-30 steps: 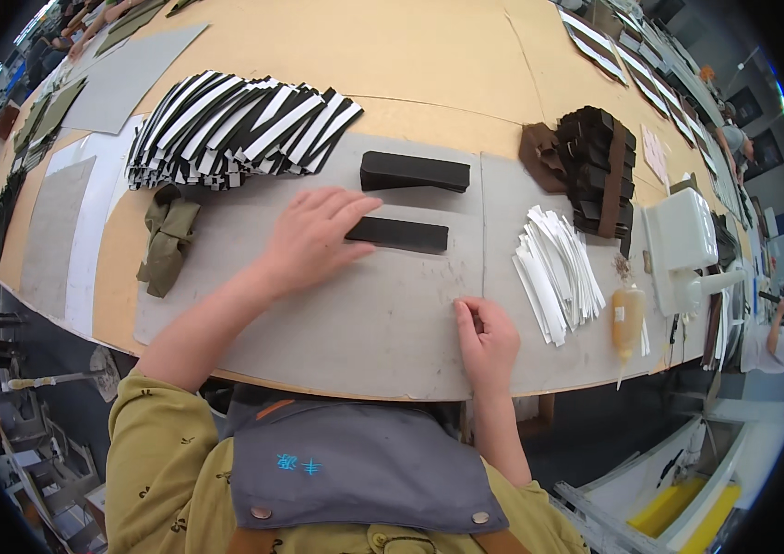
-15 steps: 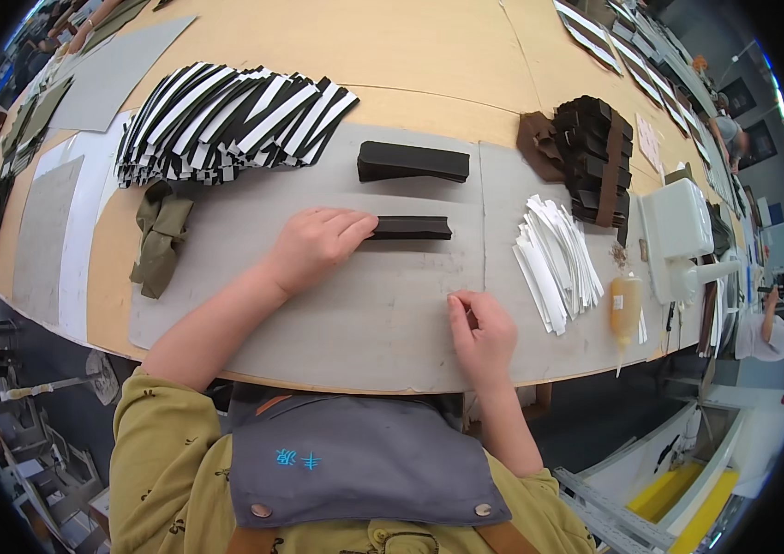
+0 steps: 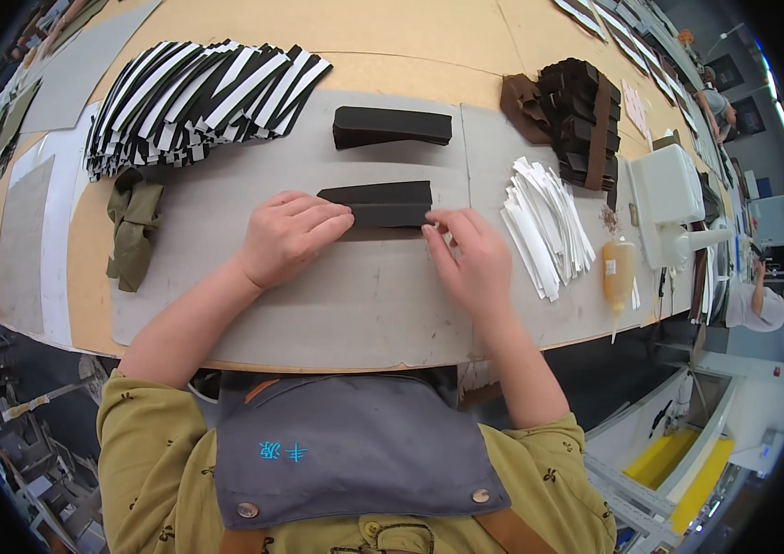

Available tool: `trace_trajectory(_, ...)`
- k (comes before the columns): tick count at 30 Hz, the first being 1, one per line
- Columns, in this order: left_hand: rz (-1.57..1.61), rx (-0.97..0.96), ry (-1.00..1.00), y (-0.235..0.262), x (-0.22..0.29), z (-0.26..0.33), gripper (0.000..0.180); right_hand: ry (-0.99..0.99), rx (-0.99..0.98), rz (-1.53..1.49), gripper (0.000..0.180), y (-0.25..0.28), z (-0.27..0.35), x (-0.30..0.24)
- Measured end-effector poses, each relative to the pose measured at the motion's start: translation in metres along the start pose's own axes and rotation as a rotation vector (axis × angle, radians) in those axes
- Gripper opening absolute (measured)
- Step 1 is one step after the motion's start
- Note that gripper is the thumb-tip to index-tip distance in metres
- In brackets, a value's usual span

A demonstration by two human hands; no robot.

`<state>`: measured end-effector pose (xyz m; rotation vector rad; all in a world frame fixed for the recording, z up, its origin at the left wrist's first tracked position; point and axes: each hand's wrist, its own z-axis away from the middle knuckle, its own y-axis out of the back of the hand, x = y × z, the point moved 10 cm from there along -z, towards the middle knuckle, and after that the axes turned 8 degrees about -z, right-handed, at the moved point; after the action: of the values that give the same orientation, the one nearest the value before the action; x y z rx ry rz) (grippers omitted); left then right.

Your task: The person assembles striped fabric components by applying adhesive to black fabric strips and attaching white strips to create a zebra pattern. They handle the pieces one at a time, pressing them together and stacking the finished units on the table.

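Observation:
A black padded strip [image 3: 383, 201] lies flat on the grey mat [image 3: 336, 305] in front of me. My left hand [image 3: 290, 235] presses down on its left end, fingers spread over it. At the strip's right end, my right hand [image 3: 470, 258] pinches the near corner with its fingertips. A second stack of black strips [image 3: 392, 126] lies just beyond, untouched.
A fanned pile of black-and-white strips [image 3: 198, 97] sits at the back left, with olive fabric [image 3: 133, 226] below it. To the right lie white strips [image 3: 549, 226], a dark stack [image 3: 586, 115], an amber glue bottle [image 3: 618, 272] and a white box [image 3: 669, 198].
My right hand has moved from the mat's near edge up to the right end of the black strip. My left hand stays on the strip's left end.

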<state>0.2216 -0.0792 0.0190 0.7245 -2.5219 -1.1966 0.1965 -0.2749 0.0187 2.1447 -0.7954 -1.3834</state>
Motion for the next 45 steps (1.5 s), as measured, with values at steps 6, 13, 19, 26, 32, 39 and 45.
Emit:
trace_trajectory(6,0.048,-0.052,-0.011,-0.001,0.005,0.008,0.023,0.167,-0.157,0.131,0.033,-0.023,-0.010,-0.008)
trace_trajectory(13,0.038,-0.061,-0.049,0.008,0.020,0.014,0.030,0.320,-0.179,0.247,0.030,-0.027,0.009,-0.021)
trace_trajectory(19,0.062,-0.077,-0.071,0.017,0.034,0.022,0.034,0.561,-0.125,0.381,0.025,-0.027,0.035,-0.045)
trace_trajectory(26,0.058,-0.104,0.020,0.023,0.042,0.031,0.045,0.546,-0.065,0.302,0.019,-0.021,0.042,-0.049)
trace_trajectory(32,0.133,-0.179,0.051,0.036,0.047,0.047,0.048,0.709,-0.239,0.183,0.020,-0.022,0.068,-0.062)
trace_trajectory(39,0.066,-0.266,0.181,0.031,0.039,0.049,0.048,0.456,-0.239,0.050,0.026,-0.017,0.058,-0.053)
trace_trajectory(45,-0.002,-0.208,0.173,0.019,0.023,0.033,0.036,0.450,-0.168,0.233,0.027,-0.033,0.037,-0.044)
